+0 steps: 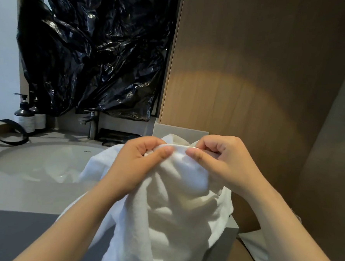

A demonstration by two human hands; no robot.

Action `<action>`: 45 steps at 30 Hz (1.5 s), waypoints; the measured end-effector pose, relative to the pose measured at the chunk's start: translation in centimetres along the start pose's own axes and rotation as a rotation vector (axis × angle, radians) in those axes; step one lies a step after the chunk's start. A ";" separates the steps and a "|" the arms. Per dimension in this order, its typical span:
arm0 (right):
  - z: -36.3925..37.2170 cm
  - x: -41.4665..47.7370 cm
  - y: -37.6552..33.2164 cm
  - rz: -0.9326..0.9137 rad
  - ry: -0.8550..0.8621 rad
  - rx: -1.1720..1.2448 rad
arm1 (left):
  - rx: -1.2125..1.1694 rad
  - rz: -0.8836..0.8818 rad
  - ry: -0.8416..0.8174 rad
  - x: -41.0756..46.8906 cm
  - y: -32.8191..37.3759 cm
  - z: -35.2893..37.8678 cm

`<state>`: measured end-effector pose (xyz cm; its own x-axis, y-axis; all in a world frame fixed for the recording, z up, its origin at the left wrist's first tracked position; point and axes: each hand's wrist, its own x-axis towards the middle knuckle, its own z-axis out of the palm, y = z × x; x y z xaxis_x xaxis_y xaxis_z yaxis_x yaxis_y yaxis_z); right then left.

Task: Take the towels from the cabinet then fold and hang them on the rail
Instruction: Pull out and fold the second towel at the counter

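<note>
You hold the white towel [175,201] up over the desk [22,193], just right of the sink [40,162]. Its hemmed top edge runs left to right between your hands, and the bulk hangs crumpled below. Your left hand [143,161] and right hand [224,159] sit nearly touching, each pinching that hem with thumb against curled fingers. To my eye, sliding the hands apart along the edge would find the corners. No rail is in view.
</note>
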<state>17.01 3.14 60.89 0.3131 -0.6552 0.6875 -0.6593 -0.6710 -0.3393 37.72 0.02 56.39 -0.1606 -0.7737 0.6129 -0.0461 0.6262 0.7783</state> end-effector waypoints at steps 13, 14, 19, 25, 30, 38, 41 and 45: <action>-2.3 -1.7 2.0 0.055 0.104 -0.095 | 0.178 -0.065 0.384 4.1 -2.4 -2.8; -2.4 -1.9 2.3 0.071 0.122 -0.109 | 0.175 -0.074 0.385 4.2 -2.6 -2.9; -2.4 -2.2 3.6 0.157 0.271 -0.179 | 0.197 -0.064 0.396 4.7 -2.7 -2.7; -2.0 -1.0 4.3 0.451 0.178 -0.040 | 0.206 -0.020 0.376 4.5 -2.0 -2.3; -4.4 0.9 0.0 0.423 0.312 0.505 | 0.203 0.021 0.372 4.7 -0.2 -2.4; -7.9 1.7 -4.7 0.193 0.334 0.539 | 0.145 0.082 0.387 6.0 4.6 -2.2; -8.6 1.6 -4.6 0.224 0.370 0.472 | 0.136 0.084 0.395 6.4 5.4 -2.0; -8.6 2.1 -2.4 0.344 0.471 0.361 | 0.196 0.110 0.423 7.8 5.2 -1.9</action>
<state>13.39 6.30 68.66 -0.2575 -0.6859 0.6806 -0.3736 -0.5789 -0.7248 38.11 -2.92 65.51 0.2383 -0.6480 0.7234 -0.2433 0.6813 0.6904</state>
